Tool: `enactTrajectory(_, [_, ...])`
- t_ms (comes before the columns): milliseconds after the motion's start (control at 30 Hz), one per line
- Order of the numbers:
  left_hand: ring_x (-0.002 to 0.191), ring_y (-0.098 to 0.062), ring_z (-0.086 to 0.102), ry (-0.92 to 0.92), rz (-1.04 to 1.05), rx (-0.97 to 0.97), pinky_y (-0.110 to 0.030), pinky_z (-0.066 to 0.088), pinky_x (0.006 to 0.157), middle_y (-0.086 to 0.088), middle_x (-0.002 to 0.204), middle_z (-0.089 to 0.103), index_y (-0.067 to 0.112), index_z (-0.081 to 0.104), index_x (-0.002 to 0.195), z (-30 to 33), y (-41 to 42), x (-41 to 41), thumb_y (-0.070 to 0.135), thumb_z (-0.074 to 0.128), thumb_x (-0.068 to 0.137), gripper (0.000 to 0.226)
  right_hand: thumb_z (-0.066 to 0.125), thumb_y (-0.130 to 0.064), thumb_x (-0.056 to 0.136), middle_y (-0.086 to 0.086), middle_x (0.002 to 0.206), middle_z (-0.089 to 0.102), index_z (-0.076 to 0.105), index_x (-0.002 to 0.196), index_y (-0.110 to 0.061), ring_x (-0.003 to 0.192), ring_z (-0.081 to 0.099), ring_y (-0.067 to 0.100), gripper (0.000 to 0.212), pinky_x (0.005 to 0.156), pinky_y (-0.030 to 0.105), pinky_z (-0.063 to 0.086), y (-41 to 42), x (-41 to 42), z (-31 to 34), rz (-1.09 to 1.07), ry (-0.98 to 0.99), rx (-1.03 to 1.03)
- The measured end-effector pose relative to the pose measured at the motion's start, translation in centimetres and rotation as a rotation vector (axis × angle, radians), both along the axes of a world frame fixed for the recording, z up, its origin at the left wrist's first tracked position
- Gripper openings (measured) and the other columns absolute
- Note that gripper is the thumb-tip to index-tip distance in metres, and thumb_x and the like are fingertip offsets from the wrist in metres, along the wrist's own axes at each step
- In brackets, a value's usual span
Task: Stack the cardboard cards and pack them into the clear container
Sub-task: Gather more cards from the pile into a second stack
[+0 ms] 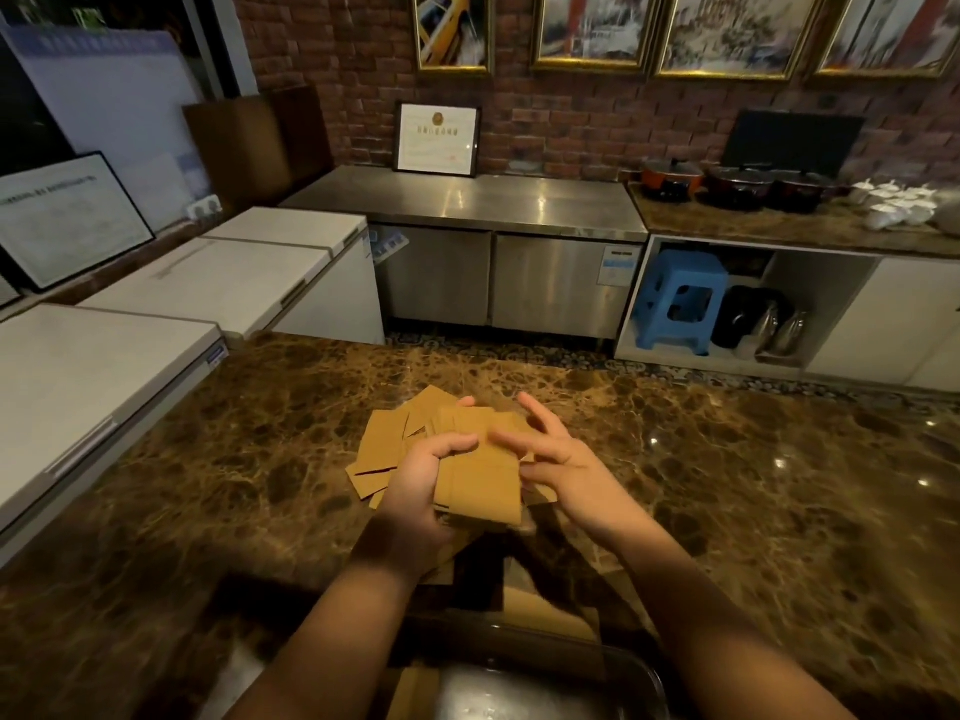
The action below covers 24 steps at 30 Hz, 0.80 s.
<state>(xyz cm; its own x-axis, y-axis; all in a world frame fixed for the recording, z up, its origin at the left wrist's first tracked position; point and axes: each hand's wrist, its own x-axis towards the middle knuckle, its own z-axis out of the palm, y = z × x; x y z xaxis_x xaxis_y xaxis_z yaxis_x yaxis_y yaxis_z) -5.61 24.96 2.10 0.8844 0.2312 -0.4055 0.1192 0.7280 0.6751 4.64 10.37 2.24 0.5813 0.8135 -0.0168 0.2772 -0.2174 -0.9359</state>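
Gripped in my left hand [421, 480], a partial stack of cardboard cards [480, 485]; my right hand [558, 467] hovers open beside it. Nearest, the clear container [545, 683] awaits. Beyond, loose cards [384, 439] remain unstacked on the marble counter [727, 459].

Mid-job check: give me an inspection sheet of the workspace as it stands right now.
Surface: brown marble counter, glossy with light glare.
Job's things: stack of cardboard cards held above the counter; loose cards fanned out beneath, unstacked; clear container at the near edge, partly cut off by the frame.
Clutter: nothing seen on the counter.
Grippers: left hand grips the stack's left edge; right hand at its right side, fingers spread.
Cables: nothing seen.
Surroundings: white chest freezers left, steel cabinet behind, blue stool, pots on far shelf.
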Motion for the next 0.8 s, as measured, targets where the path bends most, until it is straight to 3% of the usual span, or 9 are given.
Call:
enactTrajectory(67, [0.074,-0.038,0.074,0.012,0.116,-0.119,-0.044,0.062,0.062,-0.03,0.094,0.074,0.029,0.056,0.13,-0.9,1.6,0.5,0.009,0.051,0.094,0.041,0.052,-0.017,0.099,-0.004,0.152,0.042,0.055,0.132,-0.048,0.126,0.05,-0.005,0.045,0.105,0.02,0.043,0.9,2.0,-0.9,-0.188,0.141,-0.106])
enactTrajectory(100, [0.074,-0.038,0.072,0.032,0.165,-0.133,-0.045,0.06,0.064,-0.03,0.094,0.073,0.032,0.053,0.133,-1.5,2.3,0.5,0.01,0.048,0.098,0.042,0.053,-0.033,0.1,0.005,0.151,0.046,0.047,0.142,-0.034,0.128,0.054,0.008,0.042,0.106,0.03,0.046,1.5,3.3,-1.7,-0.3,0.099,-0.271])
enactTrajectory(200, [0.077,-0.033,0.065,0.087,0.231,-0.12,-0.043,0.056,0.064,-0.024,0.1,0.067,0.031,0.047,0.139,-2.8,3.7,0.2,0.012,0.05,0.097,0.046,0.054,-0.081,0.078,0.019,0.153,0.043,0.029,0.152,-0.005,0.137,0.045,0.037,0.109,0.111,0.047,0.04,3.2,4.7,-3.7,-0.435,-0.022,-0.782])
enactTrajectory(267, [0.077,-0.032,0.065,0.089,0.254,-0.143,-0.042,0.057,0.064,-0.023,0.106,0.064,0.028,0.049,0.137,-3.7,4.1,0.0,0.012,0.052,0.096,0.044,0.063,-0.086,0.062,0.018,0.149,0.047,0.036,0.147,-0.007,0.135,0.046,0.038,0.119,0.108,0.048,0.044,4.5,4.6,-4.7,-0.512,-0.058,-0.85])
enactTrajectory(367, [0.078,-0.033,0.068,0.11,0.266,-0.159,-0.044,0.058,0.066,-0.023,0.111,0.065,0.027,0.053,0.132,-4.0,4.4,-0.1,0.014,0.053,0.096,0.038,0.079,-0.068,0.062,0.013,0.137,0.056,0.047,0.136,-0.01,0.126,0.052,0.034,0.099,0.1,0.044,0.048,5.7,4.8,-5.6,-0.549,-0.101,-0.85])
enactTrajectory(500, [0.079,-0.032,0.065,0.071,0.289,-0.158,-0.043,0.054,0.068,-0.021,0.106,0.065,0.027,0.051,0.134,-3.7,4.7,0.1,0.014,0.051,0.097,0.039,0.079,-0.02,0.081,0.011,0.115,0.07,0.067,0.117,-0.009,0.108,0.064,0.029,0.039,0.094,0.042,0.054,5.2,6.0,-5.8,-0.525,0.174,-0.556])
enactTrajectory(600, [0.083,-0.034,0.066,0.049,0.281,-0.149,-0.042,0.054,0.068,-0.021,0.109,0.065,0.027,0.049,0.138,-2.9,4.9,0.0,0.015,0.05,0.098,0.042,0.07,-0.007,0.089,0.011,0.107,0.075,0.066,0.122,-0.005,0.101,0.07,0.03,0.033,0.093,0.047,0.056,3.0,5.8,-4.4,-0.556,0.449,-0.23])
enactTrajectory(700, [0.09,-0.042,0.073,0.008,0.233,-0.129,-0.044,0.059,0.068,-0.023,0.117,0.069,0.027,0.056,0.131,-1.8,4.0,0.0,0.015,0.05,0.098,0.035,0.068,-0.003,0.09,0.009,0.093,0.08,0.066,0.115,-0.011,0.085,0.078,0.024,0.026,0.067,0.037,0.062,0.5,4.2,-1.7,-0.509,0.708,0.126])
enactTrajectory(800, [0.087,-0.04,0.076,-0.082,0.158,-0.13,-0.044,0.062,0.065,-0.023,0.108,0.076,0.024,0.063,0.125,-0.1,2.4,0.1,0.017,0.051,0.097,0.031,0.067,-0.003,0.09,0.015,0.103,0.078,0.064,0.117,-0.008,0.094,0.076,0.028,0.027,0.066,0.038,0.063,-1.6,2.3,0.7,-0.406,0.866,0.343])
